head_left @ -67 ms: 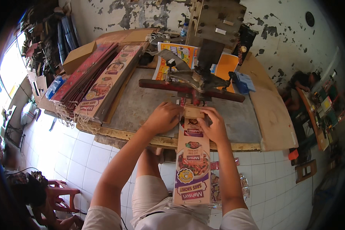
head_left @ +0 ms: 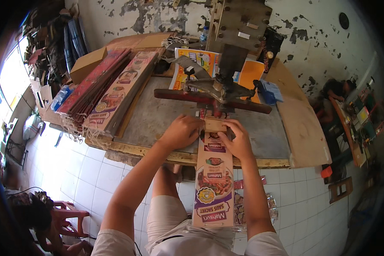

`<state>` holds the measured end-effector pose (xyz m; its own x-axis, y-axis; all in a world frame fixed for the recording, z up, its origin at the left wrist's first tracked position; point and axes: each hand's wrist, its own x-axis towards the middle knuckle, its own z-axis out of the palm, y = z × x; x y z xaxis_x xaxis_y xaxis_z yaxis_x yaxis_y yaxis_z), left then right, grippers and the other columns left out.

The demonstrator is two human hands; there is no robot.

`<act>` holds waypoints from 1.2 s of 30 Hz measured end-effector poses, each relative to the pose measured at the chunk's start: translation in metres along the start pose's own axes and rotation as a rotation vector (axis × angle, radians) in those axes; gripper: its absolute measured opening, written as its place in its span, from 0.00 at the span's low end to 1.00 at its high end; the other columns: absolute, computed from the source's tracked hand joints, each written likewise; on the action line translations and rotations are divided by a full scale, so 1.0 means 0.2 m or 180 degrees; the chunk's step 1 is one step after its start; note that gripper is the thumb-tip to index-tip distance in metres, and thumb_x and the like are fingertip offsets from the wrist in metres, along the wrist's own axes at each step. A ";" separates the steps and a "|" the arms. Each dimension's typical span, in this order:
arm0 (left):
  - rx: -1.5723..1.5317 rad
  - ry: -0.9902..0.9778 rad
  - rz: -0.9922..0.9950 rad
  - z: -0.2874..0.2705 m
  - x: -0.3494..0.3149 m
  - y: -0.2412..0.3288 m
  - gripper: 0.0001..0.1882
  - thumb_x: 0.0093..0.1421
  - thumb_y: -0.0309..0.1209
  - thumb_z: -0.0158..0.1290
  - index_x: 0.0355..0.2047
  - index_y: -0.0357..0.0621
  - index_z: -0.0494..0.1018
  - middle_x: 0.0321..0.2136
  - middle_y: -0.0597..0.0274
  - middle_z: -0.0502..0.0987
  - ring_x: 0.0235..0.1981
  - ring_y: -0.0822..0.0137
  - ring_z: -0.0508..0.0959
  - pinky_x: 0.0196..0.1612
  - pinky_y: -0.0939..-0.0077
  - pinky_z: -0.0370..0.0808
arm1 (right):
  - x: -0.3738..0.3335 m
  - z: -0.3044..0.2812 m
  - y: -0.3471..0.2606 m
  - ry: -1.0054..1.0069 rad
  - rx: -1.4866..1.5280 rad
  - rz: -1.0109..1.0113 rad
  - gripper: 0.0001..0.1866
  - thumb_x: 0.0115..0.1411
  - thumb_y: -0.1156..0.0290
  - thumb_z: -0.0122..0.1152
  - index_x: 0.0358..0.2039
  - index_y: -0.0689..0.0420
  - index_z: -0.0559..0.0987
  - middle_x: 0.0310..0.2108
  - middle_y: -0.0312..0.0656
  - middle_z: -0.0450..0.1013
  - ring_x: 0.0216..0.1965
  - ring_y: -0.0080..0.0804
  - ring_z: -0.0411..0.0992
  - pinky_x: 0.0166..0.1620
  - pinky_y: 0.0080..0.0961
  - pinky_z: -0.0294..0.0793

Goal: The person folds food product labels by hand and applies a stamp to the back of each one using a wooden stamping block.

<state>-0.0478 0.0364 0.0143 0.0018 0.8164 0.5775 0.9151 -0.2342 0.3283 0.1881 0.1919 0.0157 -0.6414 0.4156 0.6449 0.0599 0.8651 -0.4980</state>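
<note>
A long printed cardboard strip (head_left: 214,170) runs from under the press head, over the table's front edge and down to my lap. Across its far part lies a small tan wooden block (head_left: 215,125). My left hand (head_left: 184,131) has its fingers bent together at the block's left end, over the strip's left edge; its fingertips are partly hidden. My right hand (head_left: 238,138) is closed at the right end, index finger against the block and thumb on the strip just below it. Right beyond the block stands the hand press (head_left: 217,91), with a dark red crossbar.
Stacked printed strips (head_left: 119,91) with loose strings lie at the table's left, beside a cardboard box (head_left: 88,64). Orange printed sheets (head_left: 251,77) and a blue packet (head_left: 269,91) lie behind the press. A red stool (head_left: 70,217) is at lower left. People sit at both sides.
</note>
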 end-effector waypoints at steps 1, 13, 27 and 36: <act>0.0002 0.0040 0.0018 0.00 0.00 0.01 0.21 0.62 0.27 0.57 0.55 0.39 0.85 0.53 0.52 0.87 0.57 0.49 0.84 0.64 0.51 0.76 | 0.00 0.00 0.01 0.0003 0.0040 -0.0002 0.18 0.66 0.68 0.77 0.54 0.61 0.85 0.55 0.48 0.82 0.54 0.52 0.83 0.55 0.43 0.83; -0.0173 0.0401 -0.0348 -0.11 -0.40 0.27 0.22 0.61 0.28 0.58 0.56 0.44 0.86 0.53 0.56 0.88 0.57 0.53 0.84 0.65 0.52 0.74 | -0.30 -0.24 -0.18 -0.0396 0.0321 0.0074 0.20 0.62 0.70 0.82 0.52 0.59 0.86 0.55 0.45 0.81 0.58 0.48 0.81 0.57 0.43 0.82; 0.1478 0.1653 -0.0885 0.34 -0.88 0.14 0.26 0.66 0.42 0.55 0.63 0.55 0.84 0.72 0.58 0.77 0.78 0.46 0.65 0.83 0.43 0.44 | -0.77 -0.66 0.24 0.1435 -0.0889 0.1369 0.19 0.68 0.69 0.77 0.56 0.57 0.83 0.58 0.48 0.78 0.62 0.51 0.75 0.65 0.50 0.74; 0.1605 0.1519 -0.0941 0.35 -0.95 0.11 0.26 0.67 0.45 0.55 0.62 0.55 0.84 0.72 0.57 0.76 0.79 0.46 0.63 0.83 0.43 0.43 | -0.89 -0.05 0.14 0.1072 -0.1815 0.0093 0.23 0.82 0.56 0.47 0.66 0.54 0.80 0.75 0.49 0.68 0.80 0.59 0.56 0.80 0.65 0.49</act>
<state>0.0005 -0.0866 -0.1407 -0.3426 0.4635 0.8172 0.9241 0.3229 0.2043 0.3112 0.1455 -0.1066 -0.3646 0.4262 0.8279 0.5285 0.8267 -0.1929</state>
